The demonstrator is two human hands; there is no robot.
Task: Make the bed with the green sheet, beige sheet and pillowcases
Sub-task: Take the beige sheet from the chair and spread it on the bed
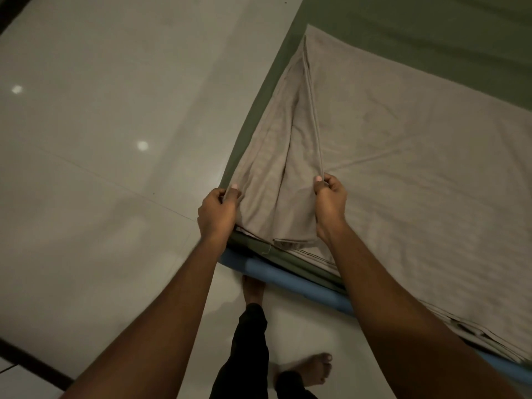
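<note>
The beige sheet (403, 156) lies spread over the green sheet (431, 33), which covers the mattress. Near the bed's corner the beige cloth is folded into a raised triangular pleat. My left hand (217, 211) grips the pleat's left edge at the mattress side. My right hand (329, 201) pinches the hemmed right edge of the pleat. A strip of green shows along the bed's left side and under the beige at the near corner. No pillowcases are in view.
The blue mattress edge (288, 276) shows under the sheets at the near corner. Glossy pale floor tiles (100, 154) stretch to the left. My bare feet (315, 370) stand on the floor close to the bed. A dark skirting (34, 364) runs at the lower left.
</note>
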